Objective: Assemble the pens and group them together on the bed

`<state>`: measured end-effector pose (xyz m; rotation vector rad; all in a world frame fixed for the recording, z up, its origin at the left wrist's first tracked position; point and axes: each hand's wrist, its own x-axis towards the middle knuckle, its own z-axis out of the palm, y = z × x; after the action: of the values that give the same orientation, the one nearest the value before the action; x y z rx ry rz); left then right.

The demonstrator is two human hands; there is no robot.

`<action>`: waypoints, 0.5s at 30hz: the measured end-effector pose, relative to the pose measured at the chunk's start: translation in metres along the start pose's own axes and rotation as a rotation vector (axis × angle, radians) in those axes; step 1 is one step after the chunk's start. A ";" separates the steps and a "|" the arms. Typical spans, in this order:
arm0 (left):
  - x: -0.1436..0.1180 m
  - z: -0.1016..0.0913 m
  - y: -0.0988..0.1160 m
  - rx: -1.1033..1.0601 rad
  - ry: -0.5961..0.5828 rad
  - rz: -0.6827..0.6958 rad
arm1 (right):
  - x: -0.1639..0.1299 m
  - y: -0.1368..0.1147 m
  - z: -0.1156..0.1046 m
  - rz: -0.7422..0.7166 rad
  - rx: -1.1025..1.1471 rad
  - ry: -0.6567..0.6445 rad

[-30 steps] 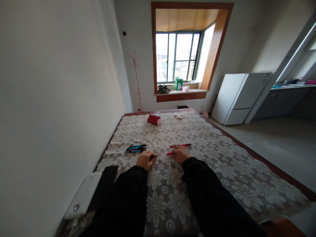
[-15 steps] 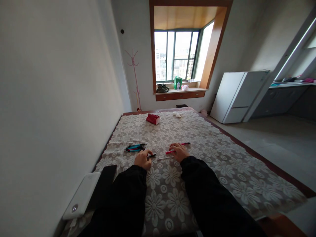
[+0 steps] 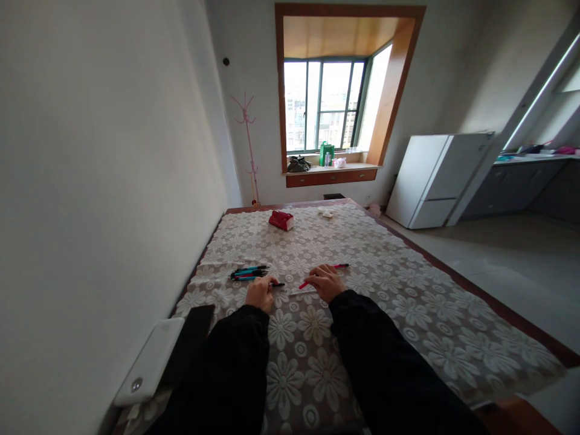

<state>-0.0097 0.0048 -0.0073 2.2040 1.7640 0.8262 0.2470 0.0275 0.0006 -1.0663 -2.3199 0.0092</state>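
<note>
Two hands down on the flowery cloth (image 3: 317, 338), sleeves black. My left hand (image 3: 259, 294) has its grip closed on a black pen (image 3: 277, 284), tip poking out toward the right. My right hand (image 3: 327, 282) is pinching a red pen (image 3: 304, 283) that sticks out to the left, tilted a bit. A thin white stick (image 3: 302, 292), maybe a refill, lies flat on the cloth between my hands. Just past my left hand sits a pile of pens (image 3: 249, 273), blue and black. Another red pen (image 3: 341, 266) lies just beyond my right hand. Further up there's a red box (image 3: 281, 220), well apart from everything.
</note>
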 end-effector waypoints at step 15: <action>0.000 0.001 -0.002 0.022 0.007 0.029 | -0.006 0.024 0.004 0.234 -0.071 -0.105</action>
<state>-0.0111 0.0056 -0.0090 2.2490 1.7568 0.8258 0.2641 0.0405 -0.0117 -1.3992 -2.2885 0.0757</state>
